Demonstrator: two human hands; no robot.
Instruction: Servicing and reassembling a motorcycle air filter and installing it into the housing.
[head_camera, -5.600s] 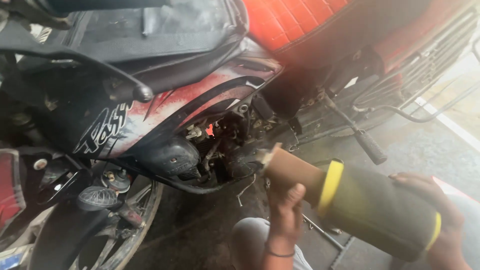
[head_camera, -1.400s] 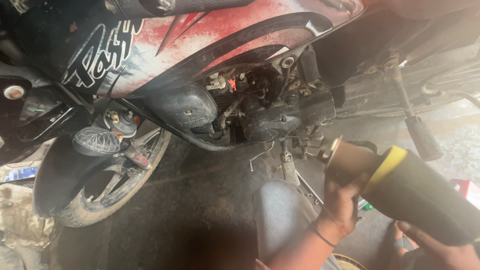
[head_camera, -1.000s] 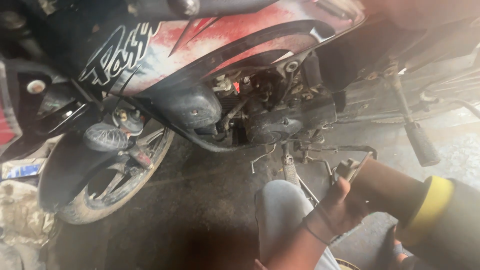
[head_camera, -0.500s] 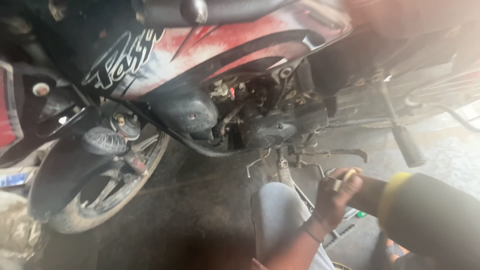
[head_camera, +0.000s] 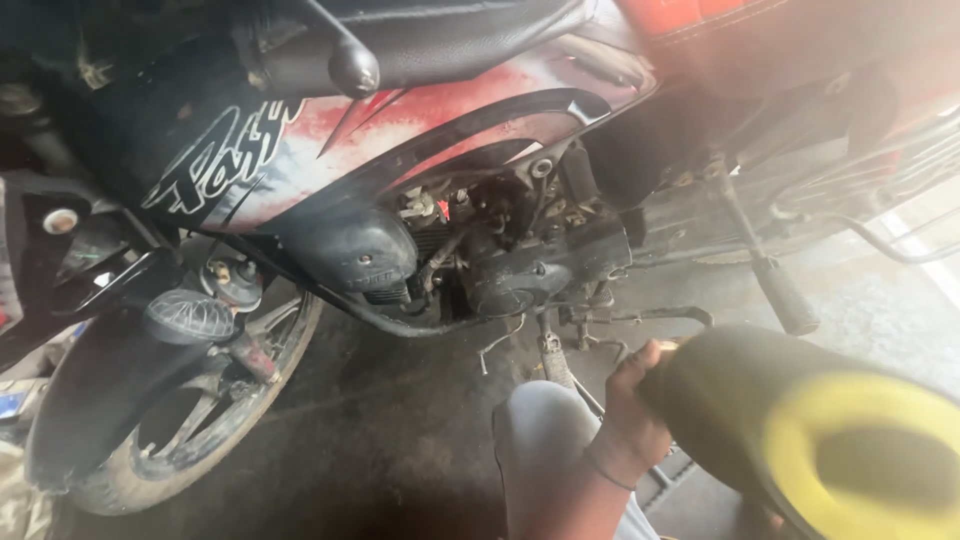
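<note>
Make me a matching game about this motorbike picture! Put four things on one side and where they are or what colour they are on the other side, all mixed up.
Things:
1. front wheel
2. big tube
3. engine
4. seat

Places and colours:
A. black, with a yellow end facing the camera
B. bottom left, under a dark mudguard
C. top of the picture, black and padded
D. middle, below the red and black side panel

Right pairs: 1-B, 2-A, 3-D, 4-C.

The left hand grips the big tube near its far end.
</note>
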